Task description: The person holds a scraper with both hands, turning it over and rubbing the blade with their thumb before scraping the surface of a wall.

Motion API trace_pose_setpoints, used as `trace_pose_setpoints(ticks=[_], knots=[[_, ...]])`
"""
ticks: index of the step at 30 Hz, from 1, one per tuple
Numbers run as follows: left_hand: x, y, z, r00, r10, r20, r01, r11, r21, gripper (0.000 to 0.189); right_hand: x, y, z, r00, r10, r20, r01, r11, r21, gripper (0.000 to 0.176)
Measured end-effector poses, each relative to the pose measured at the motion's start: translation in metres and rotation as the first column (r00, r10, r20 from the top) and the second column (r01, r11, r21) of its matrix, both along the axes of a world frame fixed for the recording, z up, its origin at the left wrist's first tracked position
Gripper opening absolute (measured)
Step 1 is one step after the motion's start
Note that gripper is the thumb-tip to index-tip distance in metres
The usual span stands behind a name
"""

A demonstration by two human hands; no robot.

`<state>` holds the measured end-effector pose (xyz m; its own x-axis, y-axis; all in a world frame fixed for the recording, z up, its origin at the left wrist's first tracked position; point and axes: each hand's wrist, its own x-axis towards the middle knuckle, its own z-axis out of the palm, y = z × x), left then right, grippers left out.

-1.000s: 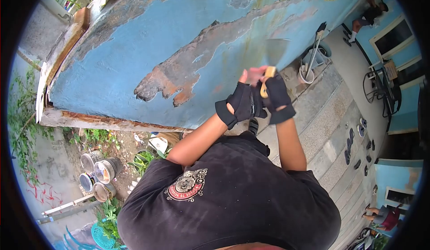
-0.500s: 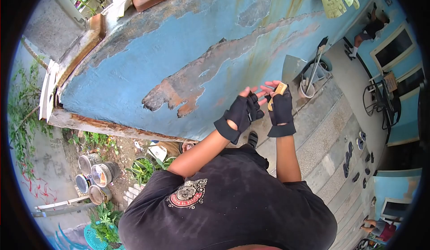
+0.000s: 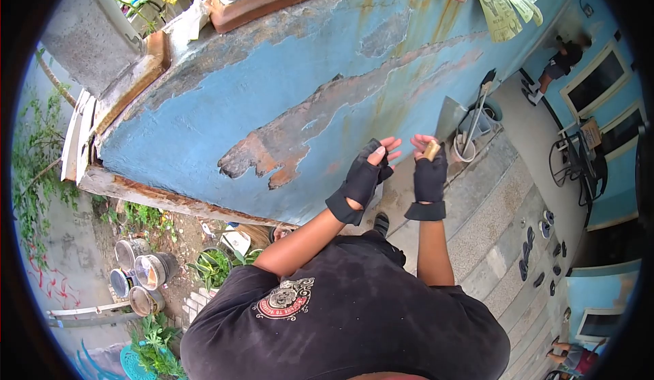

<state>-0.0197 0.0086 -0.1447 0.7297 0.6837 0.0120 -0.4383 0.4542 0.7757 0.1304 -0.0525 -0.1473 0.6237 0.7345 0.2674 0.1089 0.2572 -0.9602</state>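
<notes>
Both my hands wear black fingerless gloves in front of the blue wall (image 3: 184,138), whose paint has peeled away in a long grey-brown patch. My right hand (image 3: 430,172) is closed round a tan, wooden-looking handle (image 3: 432,150). Its rounded end sticks up by my thumb, and the rest is hidden in the glove. To the left, my left hand (image 3: 368,176) is open and holds nothing, fingers stretched toward the wall. A small gap separates the two hands.
Beyond my right hand stand a bucket (image 3: 464,150) with long handles in it and a grey sheet (image 3: 450,118). Newspaper (image 3: 501,19) hangs over the wall top. Several pails (image 3: 153,271) and plants sit lower left. Footwear (image 3: 524,269) lies right. Two people are farther off.
My hands have drawn slightly apart and lower in view. The tan handle stays in my right hand, now turned so mostly its end shows. My left fingers have straightened.
</notes>
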Motion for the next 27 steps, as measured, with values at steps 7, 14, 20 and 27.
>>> trace_pose_setpoints(ticks=[7, 14, 20, 27], knots=[[0.001, 0.006, 0.008, 0.998, 0.047, -0.039, -0.044, 0.997, 0.067, 0.059, -0.005, -0.021, 0.024, 0.837, 0.368, -0.404, -0.315, 0.929, 0.193, 0.027], [-0.010, 0.023, 0.021, 0.997, -0.046, -0.066, 0.061, 0.966, 0.253, 0.070, -0.038, -0.030, 0.054, 0.460, 0.713, -0.529, -0.736, 0.640, 0.222, 0.036], [-0.008, 0.012, 0.074, 0.993, -0.116, 0.025, 0.107, 0.968, 0.228, 0.063, -0.034, -0.022, 0.052, 0.255, 0.794, -0.552, -0.824, 0.477, 0.306, 0.031], [0.003, 0.012, 0.098, 0.977, -0.043, -0.207, 0.101, 0.956, 0.277, 0.053, -0.003, -0.016, 0.064, 0.252, 0.782, -0.570, -0.878, 0.433, 0.206, 0.029]])
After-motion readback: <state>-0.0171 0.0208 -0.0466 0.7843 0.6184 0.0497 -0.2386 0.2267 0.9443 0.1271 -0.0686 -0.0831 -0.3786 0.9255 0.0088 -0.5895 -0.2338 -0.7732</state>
